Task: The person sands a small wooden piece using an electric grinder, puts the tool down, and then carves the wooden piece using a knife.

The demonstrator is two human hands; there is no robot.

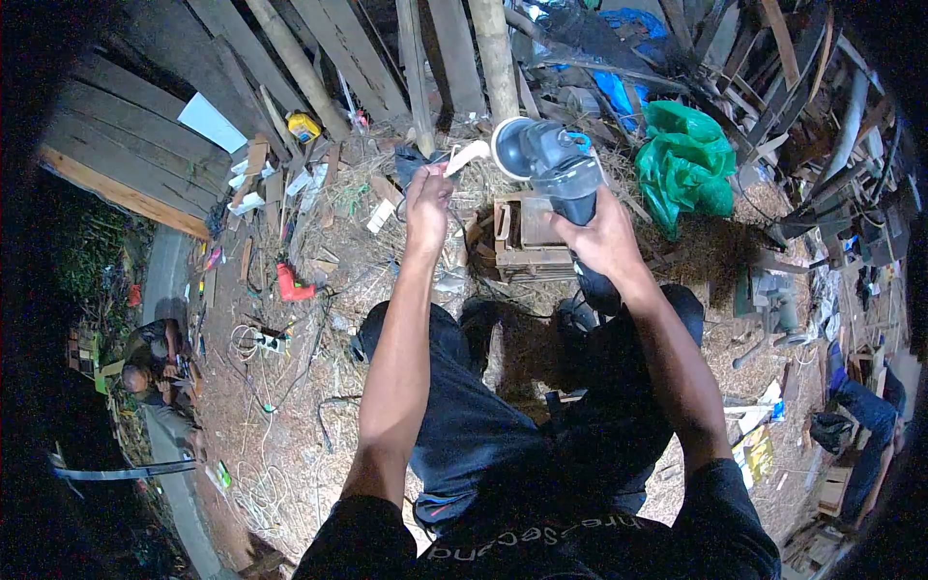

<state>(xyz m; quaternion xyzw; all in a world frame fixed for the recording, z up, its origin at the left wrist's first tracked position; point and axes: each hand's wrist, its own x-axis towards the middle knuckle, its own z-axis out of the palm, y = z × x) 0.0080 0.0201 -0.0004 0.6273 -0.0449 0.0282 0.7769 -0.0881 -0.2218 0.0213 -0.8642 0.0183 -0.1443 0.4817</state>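
The left hand [428, 198] pinches a pale piece [472, 155] near the disc [511, 149] of the grinder [570, 174] clasped by the right hand [607, 240], where a slip could knock it loose.

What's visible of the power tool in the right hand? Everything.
The power tool has a pale-rimmed round disc, a grey, partly clear-looking housing and a dark body, plastic by its look. The right hand grips the body. It's held at a slant, disc toward the pale piece in the left hand; whether they touch is unclear. Whether the disc is spinning can't be told.
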